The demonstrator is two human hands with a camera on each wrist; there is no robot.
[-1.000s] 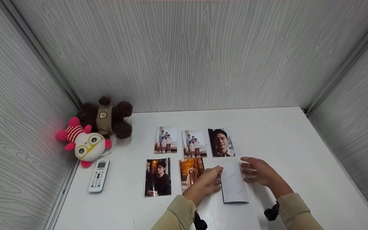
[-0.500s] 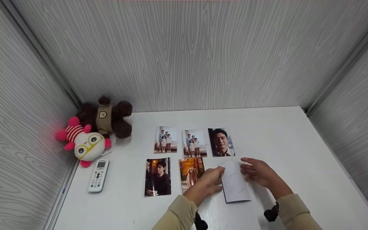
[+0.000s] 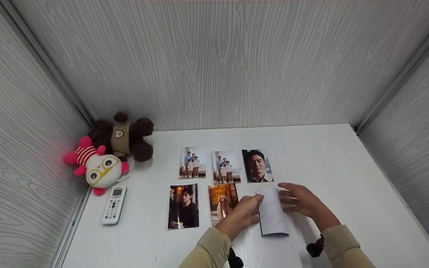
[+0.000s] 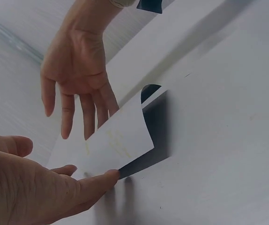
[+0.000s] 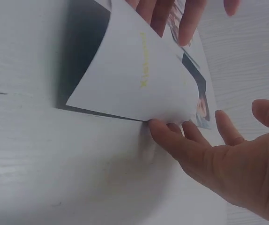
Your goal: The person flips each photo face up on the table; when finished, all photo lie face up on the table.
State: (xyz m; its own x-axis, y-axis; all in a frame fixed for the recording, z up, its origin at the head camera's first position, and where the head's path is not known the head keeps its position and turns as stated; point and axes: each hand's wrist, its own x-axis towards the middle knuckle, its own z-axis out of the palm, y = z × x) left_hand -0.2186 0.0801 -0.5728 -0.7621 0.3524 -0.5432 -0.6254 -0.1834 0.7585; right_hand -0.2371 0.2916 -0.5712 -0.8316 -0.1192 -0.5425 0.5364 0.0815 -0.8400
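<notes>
A photo print (image 3: pixel 273 214) lies face down on the table between my hands, its white back up, with faint yellow lettering in the wrist views. The sheet (image 5: pixel 125 65) arches upward, and its dark printed side shows under the raised end. My left hand (image 3: pixel 240 215) is at its left edge; in the left wrist view the fingertips (image 4: pixel 110 178) touch that edge from the side. Along the opposite edge, my right hand (image 3: pixel 299 201) has its fingers extended, with fingertips (image 5: pixel 157 129) against the paper. Neither hand curls round the sheet.
Behind lie two family photos (image 3: pixel 192 163) and a portrait photo (image 3: pixel 258 166). A dog photo (image 3: pixel 223 203), partly behind my left hand, and a photo of a seated person (image 3: pixel 183 206) lie left. Farther left are a remote control (image 3: pixel 114 205), a pink-and-white plush toy (image 3: pixel 102 169) and a brown plush toy (image 3: pixel 121 137).
The face-down print's near end has shifted slightly left since half a second ago, and it looks more arched and narrower. Both hands have stayed almost in place at its edges.
</notes>
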